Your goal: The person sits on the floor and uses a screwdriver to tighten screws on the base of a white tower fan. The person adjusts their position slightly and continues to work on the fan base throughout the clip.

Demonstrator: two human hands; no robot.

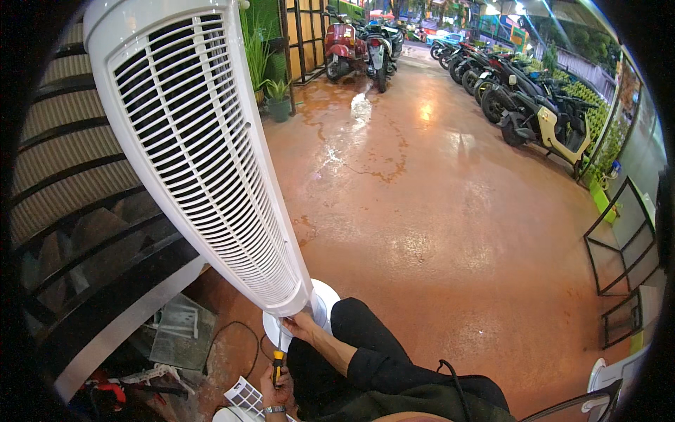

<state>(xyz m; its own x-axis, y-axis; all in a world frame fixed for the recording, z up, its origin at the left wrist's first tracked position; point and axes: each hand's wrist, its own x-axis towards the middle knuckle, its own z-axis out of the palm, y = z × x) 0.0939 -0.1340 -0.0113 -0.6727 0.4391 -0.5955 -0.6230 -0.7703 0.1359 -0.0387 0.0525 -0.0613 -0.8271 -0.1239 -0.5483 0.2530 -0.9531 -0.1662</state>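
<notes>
A white tower fan (204, 141) with a slatted front grille leans up and to the left before me. Its round white base (325, 292) sits on the floor by my knees. My left hand (278, 383), a watch on its wrist, is closed round the yellow and black handle of a screwdriver (278, 362). The shaft points up toward the fan's lower end; its tip is hard to make out. My right hand (302, 327) reaches across to the bottom of the fan column, fingers curled against it and partly hidden. Beside my left wrist lies a white plastic grid panel (246, 397).
A dark cable (242, 325) curves over the reddish floor (422, 281). To the left stand black slatted steps (77, 204) and a grey box (183, 330). Black metal frames (622, 243) lean at the right. Parked motorcycles (534, 112) line the far right; potted plants (278, 102) stand at the back.
</notes>
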